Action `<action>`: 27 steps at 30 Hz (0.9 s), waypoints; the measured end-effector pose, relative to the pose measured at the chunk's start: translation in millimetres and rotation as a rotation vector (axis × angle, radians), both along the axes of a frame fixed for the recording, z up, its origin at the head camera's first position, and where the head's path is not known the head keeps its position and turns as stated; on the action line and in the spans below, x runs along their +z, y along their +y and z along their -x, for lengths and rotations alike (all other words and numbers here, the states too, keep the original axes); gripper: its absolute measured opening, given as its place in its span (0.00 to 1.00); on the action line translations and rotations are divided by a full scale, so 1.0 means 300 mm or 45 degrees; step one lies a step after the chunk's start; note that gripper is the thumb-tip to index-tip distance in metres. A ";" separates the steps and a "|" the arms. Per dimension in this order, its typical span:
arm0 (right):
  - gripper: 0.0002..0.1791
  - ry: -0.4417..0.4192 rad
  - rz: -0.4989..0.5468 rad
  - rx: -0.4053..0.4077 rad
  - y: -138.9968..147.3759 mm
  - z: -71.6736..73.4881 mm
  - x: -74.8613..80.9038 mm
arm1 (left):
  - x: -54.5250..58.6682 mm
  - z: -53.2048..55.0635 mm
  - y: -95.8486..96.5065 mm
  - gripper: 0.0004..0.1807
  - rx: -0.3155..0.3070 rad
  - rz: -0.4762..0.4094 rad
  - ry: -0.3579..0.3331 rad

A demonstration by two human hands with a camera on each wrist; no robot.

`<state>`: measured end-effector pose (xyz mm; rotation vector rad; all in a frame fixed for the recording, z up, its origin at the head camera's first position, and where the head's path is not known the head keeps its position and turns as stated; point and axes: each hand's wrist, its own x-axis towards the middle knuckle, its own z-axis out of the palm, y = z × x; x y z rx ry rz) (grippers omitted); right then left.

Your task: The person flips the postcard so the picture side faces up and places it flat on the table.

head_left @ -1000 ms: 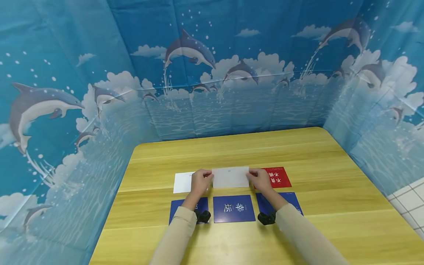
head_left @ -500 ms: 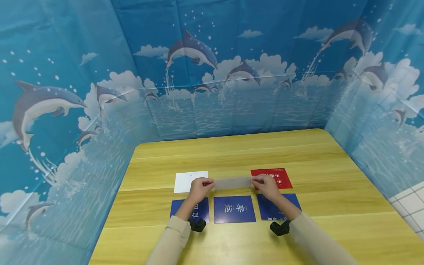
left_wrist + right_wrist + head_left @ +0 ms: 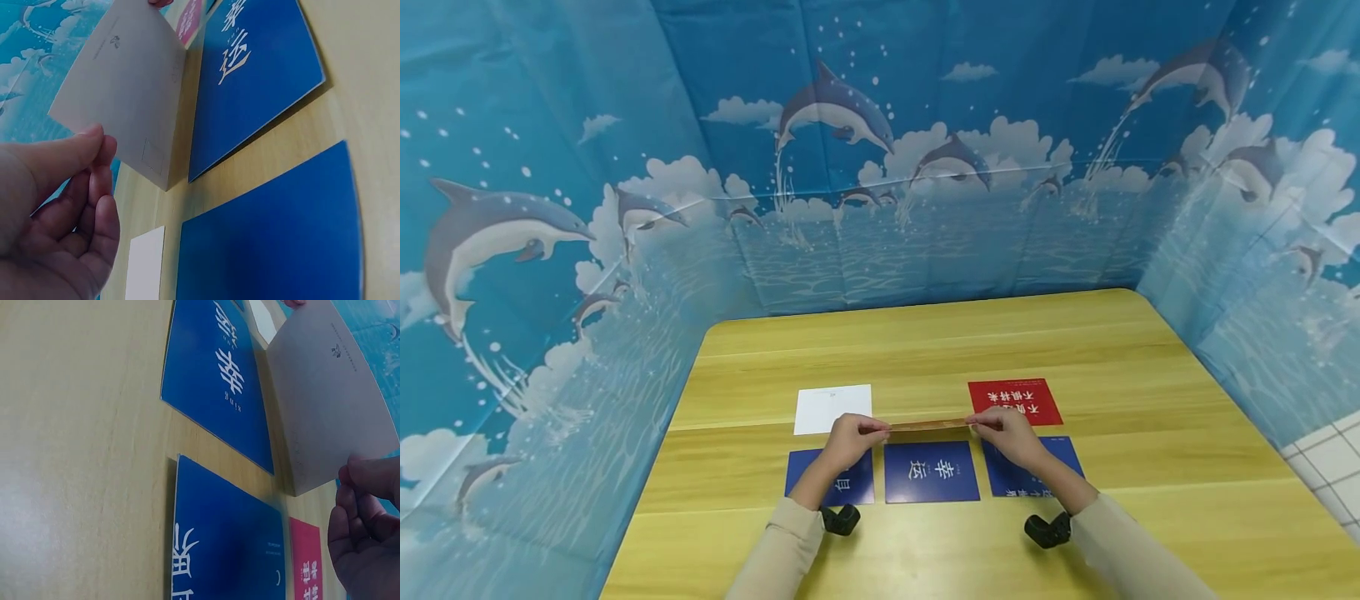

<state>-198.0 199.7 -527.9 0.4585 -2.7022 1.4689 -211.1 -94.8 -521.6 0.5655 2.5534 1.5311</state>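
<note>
Between both hands a postcard (image 3: 134, 81) stands nearly upright, its white printed back turned toward me. In the head view only a thin orange-brown strip of it shows. My left hand (image 3: 848, 442) pinches its left edge between thumb and fingers. At the opposite edge my right hand (image 3: 1013, 437) pinches it the same way. The postcard's lower edge is close behind the middle blue card (image 3: 932, 485), which bears white characters. To the left, another blue card (image 3: 856, 490) lies partly under the left arm. A third blue card (image 3: 1002, 473) is partly covered by the right arm.
A white card (image 3: 820, 410) lies behind the left blue card, and a red card (image 3: 1049, 408) with white characters behind the right one. All lie on a yellow wooden table (image 3: 910, 350). A blue dolphin-print curtain (image 3: 925, 242) surrounds its back and sides.
The postcard has tilted up from showing its white face to nearly edge-on in the head view. Both hands have come slightly nearer to me, still pinching its edges.
</note>
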 end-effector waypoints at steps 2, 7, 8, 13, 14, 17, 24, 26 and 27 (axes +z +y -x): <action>0.10 -0.014 -0.015 -0.013 -0.002 0.005 -0.002 | -0.005 0.007 -0.004 0.08 -0.017 0.005 -0.015; 0.11 -0.018 -0.075 -0.020 -0.010 0.029 -0.012 | -0.025 0.034 -0.013 0.08 -0.032 0.041 -0.031; 0.11 -0.019 -0.092 -0.018 -0.010 0.035 -0.016 | -0.031 0.041 -0.013 0.07 -0.024 0.057 -0.026; 0.11 -0.041 -0.129 0.007 -0.014 0.067 -0.027 | -0.049 0.068 -0.010 0.07 0.036 0.099 -0.036; 0.11 -0.049 -0.127 0.004 -0.016 0.072 -0.026 | -0.048 0.072 -0.010 0.07 0.044 0.101 -0.039; 0.11 -0.059 -0.137 -0.006 -0.020 0.085 -0.021 | -0.051 0.087 -0.009 0.06 0.039 0.089 -0.005; 0.12 -0.141 -0.130 -0.051 -0.039 0.104 -0.009 | -0.045 0.111 0.014 0.06 0.109 0.141 -0.019; 0.13 -0.180 -0.102 -0.082 -0.049 0.111 -0.010 | -0.051 0.116 0.022 0.07 0.133 0.168 -0.026; 0.13 -0.197 -0.092 -0.105 -0.054 0.115 -0.013 | -0.054 0.118 0.026 0.07 0.146 0.182 -0.030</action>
